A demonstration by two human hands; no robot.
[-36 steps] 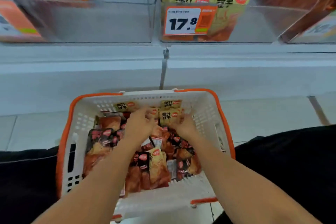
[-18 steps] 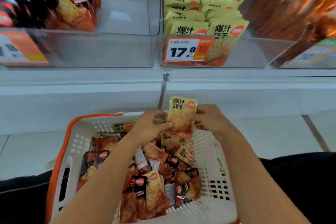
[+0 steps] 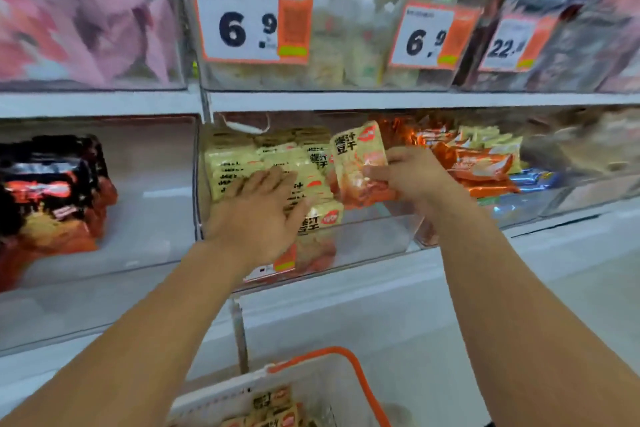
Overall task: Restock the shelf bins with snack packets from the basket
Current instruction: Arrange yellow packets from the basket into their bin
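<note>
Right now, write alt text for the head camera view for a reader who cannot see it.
A person's right hand holds a yellow snack packet upright over a clear shelf bin, while the left hand presses flat on the matching yellow packets stacked inside. An orange-rimmed basket sits below.

Operator log: I see both forearms bare to the frame edge, no sleeves in view. Left hand [image 3: 258, 208] and right hand [image 3: 412, 173] ungloved; I find no rings, watch or wristband. Fingernails short, unpainted.
</note>
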